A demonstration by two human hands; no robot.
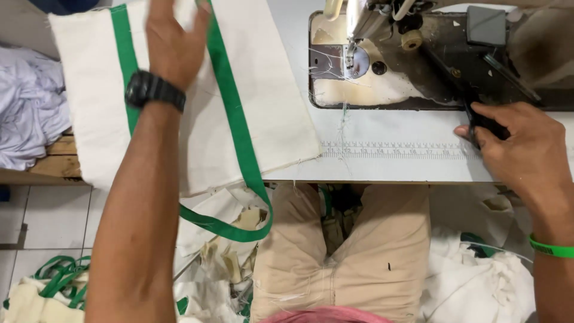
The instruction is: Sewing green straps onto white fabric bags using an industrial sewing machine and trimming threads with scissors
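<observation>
Both forearms are bare, with no sleeves in view. The left wrist wears a chunky black plastic wristwatch (154, 90), the right a thin bright green wristband (551, 247). Beige trousers (353, 251) cover the legs.

The left hand (173, 42), a black wristwatch (154, 90) on its wrist, lies flat on a cream canvas bag with green webbing straps (263, 107) at eleven o'clock. At three o'clock the right hand (526, 149) grips a black scissor handle (485, 122) beside the grey sewing machine bed (388, 90).
</observation>
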